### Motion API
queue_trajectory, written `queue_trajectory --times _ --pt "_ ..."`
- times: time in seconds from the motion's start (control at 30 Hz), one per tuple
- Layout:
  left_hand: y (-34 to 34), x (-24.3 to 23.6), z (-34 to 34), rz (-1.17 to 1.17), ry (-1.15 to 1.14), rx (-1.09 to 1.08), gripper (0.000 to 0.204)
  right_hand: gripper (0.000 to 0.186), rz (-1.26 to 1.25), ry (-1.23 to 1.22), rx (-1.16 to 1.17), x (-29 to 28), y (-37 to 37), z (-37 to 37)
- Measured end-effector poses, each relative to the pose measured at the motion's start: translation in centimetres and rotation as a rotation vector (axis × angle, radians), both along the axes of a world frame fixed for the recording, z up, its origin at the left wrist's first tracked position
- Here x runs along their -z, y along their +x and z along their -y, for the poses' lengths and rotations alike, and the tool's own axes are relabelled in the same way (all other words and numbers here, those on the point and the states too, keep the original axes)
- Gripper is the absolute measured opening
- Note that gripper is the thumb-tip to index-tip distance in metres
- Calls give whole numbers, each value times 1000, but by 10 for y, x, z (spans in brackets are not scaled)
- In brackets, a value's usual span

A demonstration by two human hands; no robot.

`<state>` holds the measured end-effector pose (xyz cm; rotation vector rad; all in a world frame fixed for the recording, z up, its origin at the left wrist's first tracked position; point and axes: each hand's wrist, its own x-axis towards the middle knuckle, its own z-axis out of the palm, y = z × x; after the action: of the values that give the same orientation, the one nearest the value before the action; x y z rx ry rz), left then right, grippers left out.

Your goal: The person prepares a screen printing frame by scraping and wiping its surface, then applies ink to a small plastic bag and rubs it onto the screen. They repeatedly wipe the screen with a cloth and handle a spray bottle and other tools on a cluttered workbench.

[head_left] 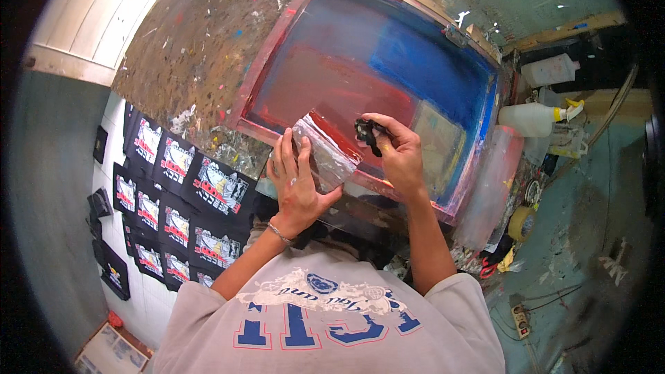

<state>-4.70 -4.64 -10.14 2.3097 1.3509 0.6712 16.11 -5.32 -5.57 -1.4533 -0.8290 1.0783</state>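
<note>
My left hand (296,183) holds a squeegee (324,156) by its ink-smeared body, fingers along one side and thumb at the near edge. Red ink coats the squeegee's upper edge. In my right hand (402,154) a crumpled black rag (372,137) is pinched just right of the squeegee, apart from it by a small gap. Both hands are above the near edge of a printing screen in a reddish wooden frame (244,100). The screen's mesh (318,76) carries red stains at the middle and left, blue at the right and a pale patch near the lower right.
The paint-spattered table (201,48) spreads to the left. Printed black fabric pieces (176,159) lie in rows at the lower left. A spray bottle (530,121), a white bottle (551,69), a tape roll (521,223) and red-handled scissors (488,270) crowd the right side. A power strip (519,320) sits lower right.
</note>
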Motion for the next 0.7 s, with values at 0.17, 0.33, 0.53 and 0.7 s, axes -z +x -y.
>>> queue_trajectory --times 0.17,0.33,0.53,0.7 --pt "0 -1 1 25 -45 0 113 22 -723 87 140 14 7 -8" --pt "-2 1 0 46 -26 4 114 20 -893 167 47 26 15 -9" --pt "-1 2 -1 63 -20 9 114 24 -10 47 83 -5 1 -16" --pt "-2 3 -1 71 -27 18 116 23 170 130 -97 11 -6 -35"
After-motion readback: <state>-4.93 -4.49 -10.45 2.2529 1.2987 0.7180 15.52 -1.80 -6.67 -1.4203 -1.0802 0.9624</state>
